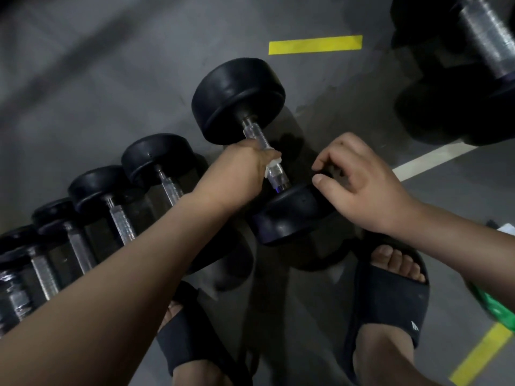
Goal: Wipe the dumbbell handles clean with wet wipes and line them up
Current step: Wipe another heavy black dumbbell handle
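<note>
A black dumbbell (239,98) with a silver knurled handle (276,174) lies on the grey floor in the middle of the view. My left hand (239,174) grips that handle with a white wet wipe (271,165) pressed against the metal. My right hand (359,185) holds the rim of the near weight head (289,215) with curled fingers and thumb. To the left, several smaller black dumbbells (164,174) lie side by side in a row.
Another large dumbbell (485,43) sits at the upper right. Yellow tape marks (315,44) and a white line (429,162) cross the floor. My feet in black slides (390,302) stand below the dumbbell. A green packet (498,310) shows at the right edge.
</note>
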`<state>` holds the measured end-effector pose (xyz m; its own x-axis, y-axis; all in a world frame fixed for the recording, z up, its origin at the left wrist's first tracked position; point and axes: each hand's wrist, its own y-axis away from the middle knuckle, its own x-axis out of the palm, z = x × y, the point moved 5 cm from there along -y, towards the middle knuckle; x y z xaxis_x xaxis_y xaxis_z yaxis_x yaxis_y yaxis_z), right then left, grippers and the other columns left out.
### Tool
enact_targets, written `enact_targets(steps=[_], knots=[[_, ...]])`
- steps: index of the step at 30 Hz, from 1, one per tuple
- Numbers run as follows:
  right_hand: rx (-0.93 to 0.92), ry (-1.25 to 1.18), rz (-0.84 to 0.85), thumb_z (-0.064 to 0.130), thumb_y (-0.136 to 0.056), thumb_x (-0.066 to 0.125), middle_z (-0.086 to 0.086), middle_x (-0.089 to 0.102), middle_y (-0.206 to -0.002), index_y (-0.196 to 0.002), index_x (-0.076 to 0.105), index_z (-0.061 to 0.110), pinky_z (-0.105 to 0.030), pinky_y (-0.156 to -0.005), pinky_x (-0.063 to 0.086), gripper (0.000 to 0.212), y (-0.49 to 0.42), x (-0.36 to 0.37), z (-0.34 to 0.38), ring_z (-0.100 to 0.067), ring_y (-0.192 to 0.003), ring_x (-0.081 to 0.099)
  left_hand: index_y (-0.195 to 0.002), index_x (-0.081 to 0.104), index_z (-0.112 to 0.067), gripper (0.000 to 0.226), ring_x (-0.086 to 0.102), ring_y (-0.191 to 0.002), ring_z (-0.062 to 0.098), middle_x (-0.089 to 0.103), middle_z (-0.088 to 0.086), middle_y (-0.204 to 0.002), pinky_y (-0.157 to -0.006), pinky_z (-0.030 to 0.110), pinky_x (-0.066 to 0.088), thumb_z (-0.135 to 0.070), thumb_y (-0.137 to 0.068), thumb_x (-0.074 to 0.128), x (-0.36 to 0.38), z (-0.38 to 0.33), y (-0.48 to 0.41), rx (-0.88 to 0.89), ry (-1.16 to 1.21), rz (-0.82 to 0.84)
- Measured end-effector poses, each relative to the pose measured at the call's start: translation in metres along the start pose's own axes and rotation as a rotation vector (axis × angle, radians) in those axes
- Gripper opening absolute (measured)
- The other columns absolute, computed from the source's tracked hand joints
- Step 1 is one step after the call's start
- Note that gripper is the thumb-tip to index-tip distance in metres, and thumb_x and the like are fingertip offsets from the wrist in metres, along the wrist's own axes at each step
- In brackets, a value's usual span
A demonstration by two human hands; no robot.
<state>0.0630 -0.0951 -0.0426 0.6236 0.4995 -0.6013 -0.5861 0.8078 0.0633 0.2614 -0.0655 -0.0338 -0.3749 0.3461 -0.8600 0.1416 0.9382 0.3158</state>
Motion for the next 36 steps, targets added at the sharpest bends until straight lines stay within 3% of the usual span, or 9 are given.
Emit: enact_targets(steps=[6,10,14,20,23,25,29,32,36], knots=[[0.048,-0.017,0.103,0.053,-0.085,0.05,0.015,0.045,-0.098,-0.104,0.056,0.03,-0.023,-0.072,0.04,0.031,0.007,0.012,0.003,-0.001,-0.082,0.051,-0.127,0.069,-0.018,0.037,0.063,-0.114,0.024,0.067,0.008,-0.125,-0.101,0.023,0.043,-0.025,-0.095,0.053,0.007,0.004,0.021,-0.03,0.038,0.031],[0.016,-0.025,0.163,0.056,-0.084,0.051,0.017,0.042,-0.1,-0.109,0.054,0.033,-0.025,-0.069,0.04,0.034,0.009,0.022,0.017,0.003,-0.077,0.051,-0.123,0.073,-0.022,0.029,0.065,-0.11,0.018,0.069,0.003,-0.118,-0.1,0.024,0.045,-0.021,-0.097,0.06,0.001,0.007,0.032,0.039,0.101,0.109],[-0.034,0.027,0.209,0.063,-0.083,0.049,0.016,0.043,-0.101,-0.111,0.052,0.035,-0.027,-0.069,0.045,0.039,0.008,0.03,0.033,-0.004,-0.081,0.054,-0.114,0.075,-0.031,0.036,0.065,-0.105,0.007,0.07,-0.007,-0.112,-0.095,0.029,0.05,-0.046,-0.092,0.05,-0.003,0.008,0.041,0.109,0.087,0.267],[-0.033,0.053,0.214,0.07,-0.082,0.048,0.017,0.042,-0.101,-0.11,0.049,0.038,-0.028,-0.071,0.046,0.042,0.007,0.032,0.033,-0.005,-0.085,0.053,-0.117,0.071,-0.016,0.032,0.065,-0.075,0.033,0.064,0.011,-0.085,-0.07,0.036,0.056,-0.021,-0.096,0.047,-0.022,0.041,0.035,-0.049,-0.163,-0.147],[-0.017,0.035,0.22,0.067,-0.085,0.052,0.017,0.042,-0.101,-0.111,0.049,0.037,-0.027,-0.071,0.044,0.039,0.008,0.032,0.031,-0.003,-0.086,0.053,-0.105,0.075,-0.009,0.031,0.068,-0.083,0.034,0.069,0.014,-0.09,-0.075,0.039,0.056,-0.017,-0.091,0.048,-0.014,0.022,0.032,0.046,-0.113,-0.096],[-0.007,0.04,0.223,0.063,-0.086,0.054,0.016,0.042,-0.102,-0.11,0.049,0.037,-0.027,-0.072,0.043,0.036,0.008,0.033,0.031,-0.006,-0.086,0.053,-0.109,0.075,-0.012,0.031,0.069,-0.091,0.032,0.071,0.013,-0.098,-0.08,0.04,0.056,-0.02,-0.091,0.052,-0.007,0.009,0.036,0.092,-0.078,-0.019],[-0.01,0.034,0.231,0.064,-0.084,0.053,0.017,0.042,-0.101,-0.108,0.047,0.039,-0.025,-0.074,0.042,0.035,0.006,0.035,0.032,-0.007,-0.088,0.053,-0.128,0.059,-0.02,0.032,0.063,-0.099,0.037,0.061,0.014,-0.114,-0.079,0.033,0.048,-0.028,-0.102,0.043,-0.015,0.034,0.019,-0.125,-0.238,-0.092],[-0.005,0.028,0.24,0.065,-0.084,0.052,0.016,0.043,-0.102,-0.108,0.047,0.04,-0.027,-0.076,0.045,0.035,0.006,0.036,0.031,-0.007,-0.089,0.054,-0.14,0.05,-0.018,0.039,0.059,-0.104,0.04,0.055,0.017,-0.122,-0.081,0.036,0.046,-0.02,-0.102,0.043,-0.017,0.041,0.008,-0.217,-0.277,-0.095],[0.006,0.025,0.242,0.063,-0.085,0.055,0.016,0.044,-0.102,-0.109,0.047,0.04,-0.029,-0.078,0.048,0.035,0.007,0.036,0.029,-0.007,-0.088,0.054,-0.12,0.065,-0.013,0.032,0.062,-0.102,0.037,0.059,0.013,-0.119,-0.083,0.044,0.055,-0.007,-0.089,0.056,-0.003,0.02,0.019,-0.038,-0.269,-0.017]])
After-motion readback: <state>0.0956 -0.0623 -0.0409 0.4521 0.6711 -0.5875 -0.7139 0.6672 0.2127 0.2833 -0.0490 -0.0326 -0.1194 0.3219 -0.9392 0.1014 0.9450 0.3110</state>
